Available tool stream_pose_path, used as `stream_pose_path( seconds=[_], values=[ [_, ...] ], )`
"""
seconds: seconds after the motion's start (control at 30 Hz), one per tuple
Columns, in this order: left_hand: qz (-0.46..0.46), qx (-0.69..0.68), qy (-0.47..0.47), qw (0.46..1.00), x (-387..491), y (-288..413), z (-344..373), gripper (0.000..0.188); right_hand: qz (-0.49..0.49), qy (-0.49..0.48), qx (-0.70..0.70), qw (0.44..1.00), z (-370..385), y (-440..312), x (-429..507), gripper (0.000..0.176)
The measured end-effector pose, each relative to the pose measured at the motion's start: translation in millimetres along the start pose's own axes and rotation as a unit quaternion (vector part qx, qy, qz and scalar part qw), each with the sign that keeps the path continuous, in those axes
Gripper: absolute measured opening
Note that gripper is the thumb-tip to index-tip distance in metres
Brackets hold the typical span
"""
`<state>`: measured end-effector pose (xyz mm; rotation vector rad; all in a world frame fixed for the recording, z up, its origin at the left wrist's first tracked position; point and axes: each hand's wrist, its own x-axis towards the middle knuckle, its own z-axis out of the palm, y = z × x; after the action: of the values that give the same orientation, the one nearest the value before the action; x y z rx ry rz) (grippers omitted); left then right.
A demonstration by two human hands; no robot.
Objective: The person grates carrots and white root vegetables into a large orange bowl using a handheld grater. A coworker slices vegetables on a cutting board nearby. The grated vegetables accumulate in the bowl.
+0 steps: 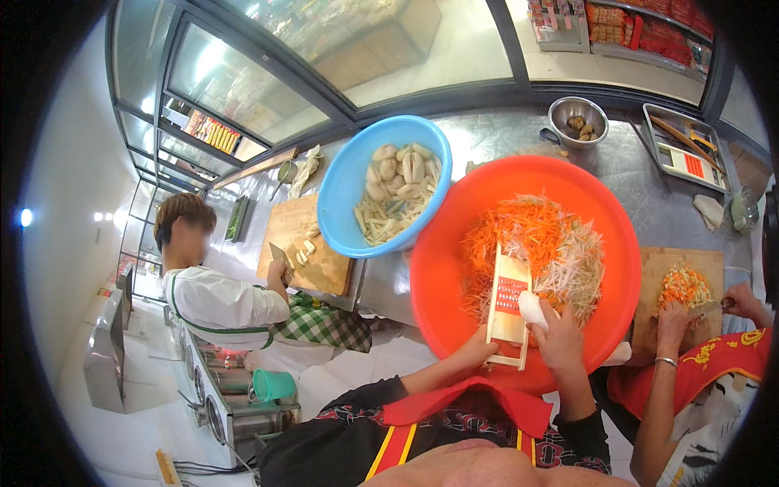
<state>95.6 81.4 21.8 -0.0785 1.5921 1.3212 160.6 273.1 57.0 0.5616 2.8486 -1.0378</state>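
Before me is a large red plastic basin point(438, 268) with shredded carrot point(538, 225) and a paler shredded vegetable point(578, 268) in it. A grater with a pale frame point(498, 316) and a red toothed plate slants into the basin, its upper end among the shreds. My left hand point(476, 352) grips the grater's lower end. In my right hand point(558, 335) is a peeled white vegetable point(532, 309), held at the right side of the grating plate. Another pale piece point(618, 354) shows beside the basin's lower right rim.
A blue basin point(335, 201) of peeled pale vegetables touches the red one. At left, a person point(225, 298) cuts on a wooden board point(328, 274). Another person's hands point(672, 322) chop vegetables at right. A steel bowl point(557, 112) and a tray of tools point(654, 140) stand behind.
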Motion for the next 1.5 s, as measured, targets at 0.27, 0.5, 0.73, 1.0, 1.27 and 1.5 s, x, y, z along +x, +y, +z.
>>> stream_pose_path(
  seconds=[0.27, 0.5, 0.73, 1.0, 1.27, 1.5],
  values=[
    [0.113, 0.026, -0.026, 0.993, 16.3, -3.7, -3.9, 0.051, -0.065, 0.13, -0.052, 0.988, 30.1, 0.9, 0.3, 0.043],
    [0.009, -0.104, -0.015, 0.994, 8.9, -10.9, -13.3, 0.047, -0.002, 0.125, -0.071, 0.99, 24.6, -29.4, -30.4, 0.034],
    [0.047, -0.047, -0.013, 0.998, 17.4, -21.0, -9.3, 0.048, -0.064, 0.159, -0.19, 0.967, 76.9, -45.8, 27.4, 0.037],
    [0.077, -0.049, -0.049, 0.995, 19.2, -19.4, -23.2, 0.049, -0.041, 0.027, -0.206, 0.977, 42.4, -59.1, 77.9, 0.037],
    [0.073, -0.074, -0.041, 0.994, 23.2, -33.9, -8.7, 0.047, -0.103, 0.126, -0.237, 0.958, 84.5, -45.3, 60.2, 0.035],
    [0.048, -0.059, -0.047, 0.996, 20.3, -27.7, -18.9, 0.045, -0.104, 0.083, -0.207, 0.969, 37.9, -61.2, 54.7, 0.033]
  ],
)
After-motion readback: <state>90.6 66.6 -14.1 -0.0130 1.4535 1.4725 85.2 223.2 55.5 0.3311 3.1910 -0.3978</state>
